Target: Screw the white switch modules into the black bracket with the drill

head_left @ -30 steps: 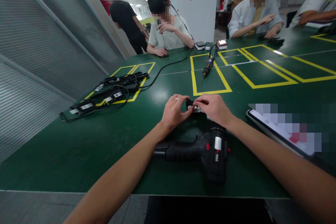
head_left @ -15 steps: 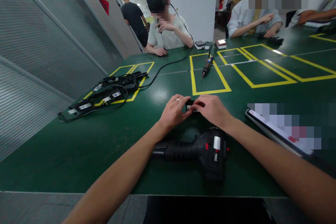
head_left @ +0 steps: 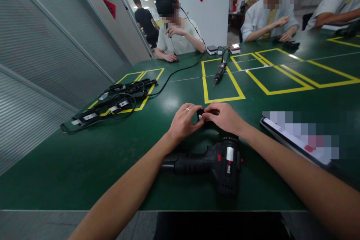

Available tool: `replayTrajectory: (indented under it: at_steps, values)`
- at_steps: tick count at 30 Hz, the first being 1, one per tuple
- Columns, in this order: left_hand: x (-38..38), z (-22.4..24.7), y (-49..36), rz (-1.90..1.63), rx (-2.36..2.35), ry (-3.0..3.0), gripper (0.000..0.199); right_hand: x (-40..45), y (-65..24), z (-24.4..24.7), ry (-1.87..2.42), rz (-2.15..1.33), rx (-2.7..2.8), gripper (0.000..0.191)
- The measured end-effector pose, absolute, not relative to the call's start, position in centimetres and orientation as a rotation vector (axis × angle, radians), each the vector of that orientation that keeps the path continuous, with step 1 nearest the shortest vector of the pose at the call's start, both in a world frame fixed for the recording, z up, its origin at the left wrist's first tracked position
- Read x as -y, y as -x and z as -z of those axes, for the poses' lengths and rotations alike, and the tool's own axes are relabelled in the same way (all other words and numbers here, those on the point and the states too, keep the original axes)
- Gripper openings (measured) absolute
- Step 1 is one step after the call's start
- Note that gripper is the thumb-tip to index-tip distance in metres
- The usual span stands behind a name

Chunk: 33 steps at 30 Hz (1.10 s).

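Just beyond the cordless drill, my left hand (head_left: 184,120) and my right hand (head_left: 223,116) meet over the table. Between their fingertips is a small black part with a pale patch (head_left: 200,116); both hands pinch it, and the fingers cover most of it, so its kind cannot be made out. A ring shows on a finger of the left hand. The black cordless drill (head_left: 208,161) lies on its side between my forearms, its grip pointing left and its chuck end partly hidden near my right wrist.
A phone (head_left: 298,138) lies at right on the green table (head_left: 84,168). Black power strips with cables (head_left: 112,101) lie at left. A slim corded screwdriver (head_left: 220,74) rests inside a yellow-taped box ahead. Several people are across the table, one (head_left: 180,33) holding a thin tool.
The fingers have shifted slightly around the small black part, and less of it shows. The whole view has tilted a little. The drill and phone lie where they were.
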<state>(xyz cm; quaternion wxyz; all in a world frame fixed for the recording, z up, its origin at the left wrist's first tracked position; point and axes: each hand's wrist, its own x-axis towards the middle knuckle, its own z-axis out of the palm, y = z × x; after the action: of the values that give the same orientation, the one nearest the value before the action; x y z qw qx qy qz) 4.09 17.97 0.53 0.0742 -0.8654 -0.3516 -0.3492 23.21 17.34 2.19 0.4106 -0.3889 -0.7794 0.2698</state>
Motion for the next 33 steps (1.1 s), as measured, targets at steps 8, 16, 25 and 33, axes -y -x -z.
replayTrajectory:
  at_steps: [8, 16, 25, 33]
  values:
    - [-17.5, -3.2, -2.2, 0.928, 1.511, 2.522, 0.035, -16.9, -23.4, -2.9, 0.989, -0.432, 2.041, 0.026]
    - [-14.5, -3.4, 8.5, 0.654, 2.168, 2.282, 0.044, -17.0, -23.2, -2.7, 1.030, -0.336, 2.089, 0.029]
    - [-12.4, 0.1, 15.7, 0.729, 2.450, 1.961, 0.054, -16.9, -23.2, -2.6, 1.050, -0.344, 2.087, 0.029]
    - [-12.8, 0.9, 16.1, 0.982, 2.525, 1.875, 0.051, -16.8, -23.2, -2.6, 1.066, -0.364, 2.102, 0.030]
